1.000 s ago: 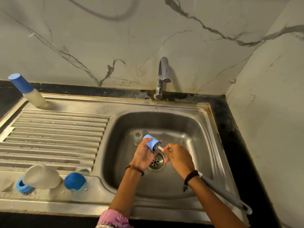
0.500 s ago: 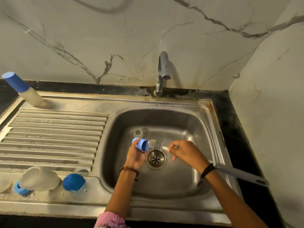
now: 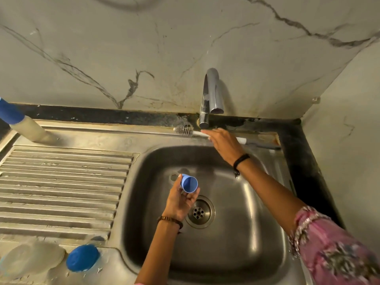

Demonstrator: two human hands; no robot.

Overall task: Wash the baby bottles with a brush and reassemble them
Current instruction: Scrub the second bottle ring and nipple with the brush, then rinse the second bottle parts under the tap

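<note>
Risk, brush: the brush [image 3: 184, 131] lies on the narrow back ledge of the sink [image 3: 273, 182], bristles toward 9 o'clock, shaft running under my right hand [image 3: 223, 141]. I judge it could roll off the ledge into the basin if that hand lets go carelessly — the ledge is slim and the shaft is round.
Risk, cap: the cap [image 3: 189, 184] sits only at the fingertips of my left hand [image 3: 178, 200], directly above the drain [image 3: 199, 212] at 6 o'clock of it. A wet, smooth cap could slip and drop into the basin.
Risk, tap: the tap [image 3: 211, 95] stands at 12 o'clock of the right hand, very near. Reaching for it could knock the brush along the ledge.
Right hand: fingers stretched flat over the brush shaft, resting on it rather than curled round it, as far as I can see.
Left hand: thumb and fingers pinch the cap from its sides.
Cap, look: small, pale blue, cup-shaped, open mouth facing up toward me, inside darker blue — I cannot tell whether suds remain.
Other parts: a blue dome [image 3: 82, 257] and a blurred clear bottle [image 3: 30, 258] lie at 7 o'clock on the drainboard edge; a capped bottle [image 3: 20, 124] stands at 10 o'clock, far from both hands.
Stage: I judge the cap is scrubbed and awaits a rinse; no water runs.
</note>
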